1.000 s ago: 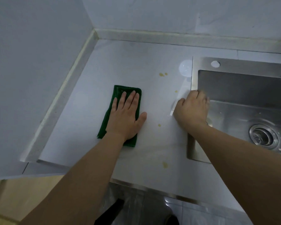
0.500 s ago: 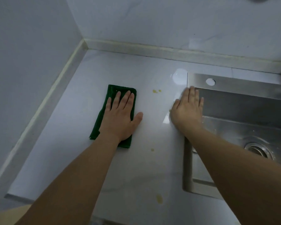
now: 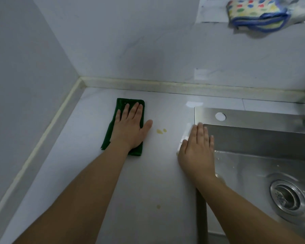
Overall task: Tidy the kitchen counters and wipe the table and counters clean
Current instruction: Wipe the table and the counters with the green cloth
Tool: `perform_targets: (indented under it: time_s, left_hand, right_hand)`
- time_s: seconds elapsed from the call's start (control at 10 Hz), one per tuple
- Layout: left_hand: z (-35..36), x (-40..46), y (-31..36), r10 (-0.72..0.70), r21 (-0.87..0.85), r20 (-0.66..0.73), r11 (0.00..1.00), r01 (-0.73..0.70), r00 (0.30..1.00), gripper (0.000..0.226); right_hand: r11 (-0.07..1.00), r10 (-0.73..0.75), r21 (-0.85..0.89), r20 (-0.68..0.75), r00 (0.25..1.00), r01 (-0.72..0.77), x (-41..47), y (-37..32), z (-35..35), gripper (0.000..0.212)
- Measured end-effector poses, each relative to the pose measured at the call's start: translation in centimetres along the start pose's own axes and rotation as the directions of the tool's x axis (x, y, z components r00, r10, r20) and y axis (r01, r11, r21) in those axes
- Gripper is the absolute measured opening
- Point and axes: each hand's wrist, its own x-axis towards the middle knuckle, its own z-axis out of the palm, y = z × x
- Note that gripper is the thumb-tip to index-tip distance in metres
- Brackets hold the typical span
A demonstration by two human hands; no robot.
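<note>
The head view looks down on a pale counter (image 3: 74, 173) that meets two walls at a corner on the left. Near this corner lies a folded green cloth (image 3: 121, 118), flat on the counter and a little tilted. The left hand (image 3: 130, 128) rests on top of the cloth with the palm down. Its fingers are straight and close together, the thumb is spread to the right past the cloth edge, and nothing is grasped; the hand only presses on the cloth.

To the right of the thumb there are two small yellow spots (image 3: 161, 131) on the counter, just beside each other, and another small spot (image 3: 158, 206) lies nearer to the person.

Further right, the right hand (image 3: 197, 152) lies flat, fingers straight, on the left rim of the steel sink (image 3: 253, 118). It holds nothing. The drain (image 3: 287, 198) sits in the wet sink basin. High on the right, a dotted cloth with blue edging (image 3: 257, 13) lies on a ledge.
</note>
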Motion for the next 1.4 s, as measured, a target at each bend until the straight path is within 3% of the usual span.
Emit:
perform_targets:
  time_s: [0.4, 1.0, 1.4]
  left_hand:
    - [-0.3, 7.2, -0.7, -0.011, -0.01, -0.025, 1.0, 0.011, 1.0, 0.07]
    - [0.1, 6.4, 2.5, 0.008, -0.01, -0.008, 1.0, -0.008, 1.0, 0.072]
    - [0.4, -0.2, 2.7, 0.048, -0.031, 0.004, 0.998, -0.048, 0.999, 0.069]
  right_hand:
    - [0.992, 0.0, 0.123, 0.024, 1.0, -0.003, 0.8, 0.5, 0.3, 0.07]
    - [0.997, 0.018, 0.071, 0.043, 0.999, -0.021, 0.8, 0.1, 0.0, 0.067]
    - [0.996, 0.03, 0.087, 0.06, 0.998, -0.035, 0.6, 0.1, -0.5, 0.061]
